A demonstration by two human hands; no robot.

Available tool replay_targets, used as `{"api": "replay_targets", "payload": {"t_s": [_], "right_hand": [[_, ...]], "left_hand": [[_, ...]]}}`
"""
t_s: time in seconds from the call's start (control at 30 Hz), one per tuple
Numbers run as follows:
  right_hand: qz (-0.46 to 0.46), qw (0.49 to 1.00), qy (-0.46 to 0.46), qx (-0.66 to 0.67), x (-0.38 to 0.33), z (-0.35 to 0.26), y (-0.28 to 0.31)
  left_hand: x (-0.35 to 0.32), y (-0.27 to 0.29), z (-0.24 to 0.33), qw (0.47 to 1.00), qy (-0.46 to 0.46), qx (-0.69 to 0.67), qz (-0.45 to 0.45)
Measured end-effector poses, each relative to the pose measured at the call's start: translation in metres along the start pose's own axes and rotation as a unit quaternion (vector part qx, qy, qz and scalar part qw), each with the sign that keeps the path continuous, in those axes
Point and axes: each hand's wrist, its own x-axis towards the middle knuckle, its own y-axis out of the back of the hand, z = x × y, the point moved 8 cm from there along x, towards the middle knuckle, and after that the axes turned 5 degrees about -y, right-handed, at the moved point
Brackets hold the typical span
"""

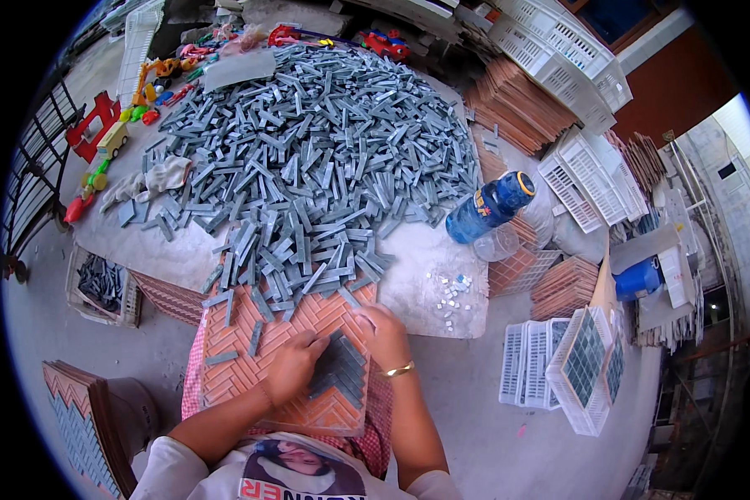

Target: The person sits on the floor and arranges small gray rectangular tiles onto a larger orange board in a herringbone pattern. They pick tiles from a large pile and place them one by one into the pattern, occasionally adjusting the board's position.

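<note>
We see our left hand (pixel 292 367) resting flat on the orange herringbone tray (pixel 250 350) that lies across our lap, its fingertips pressing the near-left edge of the patch of grey strips (pixel 342 371) already seated in the tray's grooves. Its grip holds nothing; the fingers lie loosely curled on the tiles. Our right hand (pixel 383 333), with a gold bangle (pixel 400 369) at the wrist, sits just right of that patch, fingers bent down onto its upper right corner; we cannot tell whether a strip is pinched under them.

The filled patch lies between the two grips, close to the tray's near right edge. Left of the left grip the tray's grooves stand bare, with a few loose strips (pixel 254 337) scattered on them. Just beyond both grips, the far edge of the tray slips under the spill of the great pile of grey strips (pixel 317 142) heaped on the counter (pixel 425 267).

Right of the right grip the counter shows a bare stretch with small white chips (pixel 450 292), and farther on a blue bottle (pixel 487 208) lies at the counter's edge.
</note>
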Motion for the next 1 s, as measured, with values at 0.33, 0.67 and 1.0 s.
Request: {"api": "replay_targets", "payload": {"t_s": [0.33,0.67,1.0], "right_hand": [[0.048,0.971,-0.001,-0.233,0.054,-0.017,-0.046],[0.101,0.976,0.042,-0.190,0.045,-0.020,-0.043],[0.012,0.996,-0.064,-0.053,0.020,-0.005,-0.027]], "left_hand": [[0.011,0.035,-0.018,0.991,-0.021,0.023,0.128],[0.041,0.056,-0.040,0.982,0.071,0.069,0.158],[0.034,0.062,-0.029,0.979,0.022,0.034,0.198]]}}
